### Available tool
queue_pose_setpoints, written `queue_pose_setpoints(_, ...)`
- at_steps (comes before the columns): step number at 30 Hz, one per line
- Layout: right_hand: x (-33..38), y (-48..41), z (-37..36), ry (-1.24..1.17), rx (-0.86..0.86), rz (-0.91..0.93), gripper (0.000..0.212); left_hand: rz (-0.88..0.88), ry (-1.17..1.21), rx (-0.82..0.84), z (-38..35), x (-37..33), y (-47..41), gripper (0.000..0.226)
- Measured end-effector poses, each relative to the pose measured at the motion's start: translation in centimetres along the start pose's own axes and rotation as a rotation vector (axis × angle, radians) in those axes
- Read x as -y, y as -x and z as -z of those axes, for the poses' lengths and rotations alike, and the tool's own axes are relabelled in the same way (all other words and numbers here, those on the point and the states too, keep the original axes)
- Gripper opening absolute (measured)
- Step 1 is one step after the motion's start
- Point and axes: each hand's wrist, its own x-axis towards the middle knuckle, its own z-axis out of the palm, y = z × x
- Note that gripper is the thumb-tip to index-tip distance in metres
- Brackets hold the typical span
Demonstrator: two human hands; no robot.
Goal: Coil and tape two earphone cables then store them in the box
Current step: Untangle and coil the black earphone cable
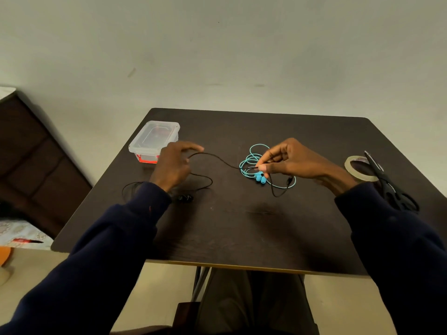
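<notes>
Stretches a black earphone cable (pixel 217 161) above a dark bench (pixel 242 226) - pinches 1 end between thumb and fingertips of the right hand (pixel 285 160), curls the left hand (pixel 175 165) round the strand further along. Leaves the rest trailing in loose loops on the bench beside the left sleeve, with the black earbuds (pixel 185 197) lying near the cuff. Holds the pinch directly over the teal earphones (pixel 254 160), a loose tangle on the bench, and lets a black loop hang down across them.

Shows a clear box (pixel 154 139), lid on, just behind the left hand; at the right edge, a tape roll (pixel 360 169) with scissors (pixel 384 182) lying across it, both untouched.

Looks like the opening of coil 1 of 2, with nothing taped or stored. Risks lifting teal strands along with the draped black loop once winding starts - and knotting the 2 sets together. Risks the trailing loops snagging under the left sleeve and jerking the turns loose. Risks a finished coil springing open while reaching for tape.
</notes>
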Motion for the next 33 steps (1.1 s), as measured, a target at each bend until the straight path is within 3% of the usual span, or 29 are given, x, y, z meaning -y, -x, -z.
queue_pose_setpoints(2,0.2,-0.5,-1.1,0.008,0.004,0.018,0.016,-0.184,0.125,0.032,-0.6,-1.8,0.8,0.06)
queue_pose_setpoints(5,0.6,-1.3,-2.3,-0.039,-0.004,0.045,0.017,-0.309,0.233,0.218,-1.8,-4.0,1.5,0.03)
queue_pose_setpoints(8,0.9,-1.4,-2.8,-0.072,-0.008,0.071,0.019,-0.352,0.205,0.266,-2.7,-4.1,1.8,0.022)
queue_pose_setpoints(11,0.5,-1.1,-2.6,-0.089,-0.007,0.058,0.021,-0.313,0.277,0.2,-2.5,-3.1,1.9,0.012)
queue_pose_setpoints(15,0.3,-0.7,-2.4,-0.06,-0.013,0.074,0.018,-0.273,0.342,0.234,-2.4,-2.7,2.0,0.022)
queue_pose_setpoints(19,0.5,-0.8,-2.8,-0.069,-0.025,0.098,0.023,-0.234,0.407,0.237,-2.5,-2.5,1.9,0.012)
queue_pose_setpoints(23,0.5,-0.9,-3.4,-0.109,-0.095,0.075,0.015,-0.231,0.43,0.254,-2.6,-2.6,1.8,0.012)
queue_pose_setpoints(27,0.4,-0.5,-3.5,-0.306,-0.157,-0.005,0.017,-0.203,0.495,0.254,-2.5,-2.7,1.8,0.014)
queue_pose_setpoints(33,-0.1,0.2,-2.6,-0.646,-0.153,-0.063,0.022,0.016,0.663,0.268,-1.8,-1.9,1.6,0.015)
